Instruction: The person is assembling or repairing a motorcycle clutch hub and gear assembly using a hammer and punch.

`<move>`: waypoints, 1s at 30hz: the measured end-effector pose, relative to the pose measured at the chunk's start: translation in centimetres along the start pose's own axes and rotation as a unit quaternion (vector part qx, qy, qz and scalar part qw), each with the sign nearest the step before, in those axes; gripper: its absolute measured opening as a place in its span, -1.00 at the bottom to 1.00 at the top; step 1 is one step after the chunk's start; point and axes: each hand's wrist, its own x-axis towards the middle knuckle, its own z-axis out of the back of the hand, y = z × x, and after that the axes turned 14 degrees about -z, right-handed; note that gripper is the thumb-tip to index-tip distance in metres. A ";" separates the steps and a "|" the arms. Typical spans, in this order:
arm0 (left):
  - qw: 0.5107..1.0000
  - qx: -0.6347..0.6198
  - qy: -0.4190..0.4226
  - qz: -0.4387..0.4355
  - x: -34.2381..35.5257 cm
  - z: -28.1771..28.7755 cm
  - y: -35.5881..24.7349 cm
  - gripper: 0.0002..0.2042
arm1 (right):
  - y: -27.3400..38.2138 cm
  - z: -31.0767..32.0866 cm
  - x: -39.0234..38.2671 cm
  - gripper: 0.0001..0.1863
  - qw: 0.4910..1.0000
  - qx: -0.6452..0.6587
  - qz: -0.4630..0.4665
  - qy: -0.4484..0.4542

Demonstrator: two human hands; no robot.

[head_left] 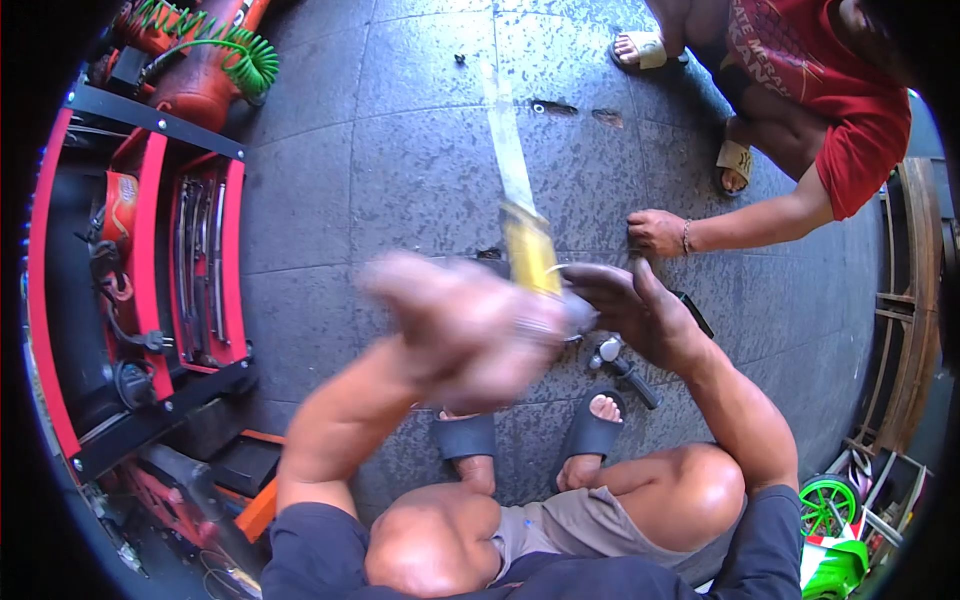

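Note:
My left hand point(470, 335) is heavily blurred by motion. It appears closed round the lower end of a long thing with a yellow section point(531, 250) and a pale, flat, blade-like strip point(511, 150) pointing away from me. What kind of thing it is does not show clearly. Darkly soiled, my right hand point(640, 315) is open beside that lower end, fingers stretched toward it and thumb raised. Whether they touch cannot be told. Below the hands, a black-handled part with a silver head point(625, 370) lies on the floor.
A co-worker in a red shirt point(800, 90) crouches at far right, their hand point(657, 232) close beyond mine. At left stands a red-and-black tool rack point(150, 250), with a red tank point(195, 95) and green coiled hose point(250, 62) behind. A wooden frame point(912, 310) stands at right.

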 end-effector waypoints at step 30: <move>0.775 -0.265 0.445 0.362 -11.0 -17.5 -4.4 -0.24 | -17.0 8.2 2.5 -0.64 0.852 -0.361 -0.011 -0.380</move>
